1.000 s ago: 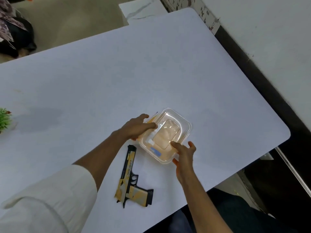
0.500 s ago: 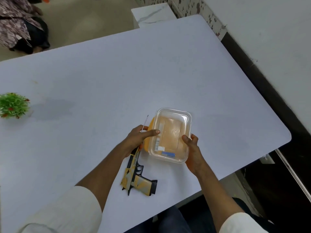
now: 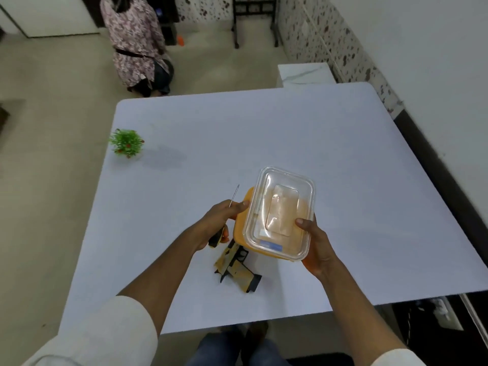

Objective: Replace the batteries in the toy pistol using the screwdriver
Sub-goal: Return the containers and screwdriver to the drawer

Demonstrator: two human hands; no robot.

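Note:
A clear plastic box (image 3: 280, 215) with an orange base and a transparent lid is lifted above the white table (image 3: 264, 143). My right hand (image 3: 315, 248) grips its near right corner, thumb on the lid. My left hand (image 3: 217, 224) holds a screwdriver (image 3: 234, 196), its thin metal shaft pointing away from me and its dark handle in the palm, while the thumb presses the box's left side. The yellow and black toy pistol (image 3: 236, 270) lies on the table just below the box, partly hidden by it.
A small green potted plant (image 3: 126, 142) stands at the table's far left. A person kneels on the floor beyond the table (image 3: 134, 40). A wall runs along the right side, and a small marble-topped stand (image 3: 303, 73) touches the table's far edge.
Both hands have raised the box off the table and turned it lengthwise. The screwdriver now shows in my left hand. The view has tilted up, showing the room beyond.

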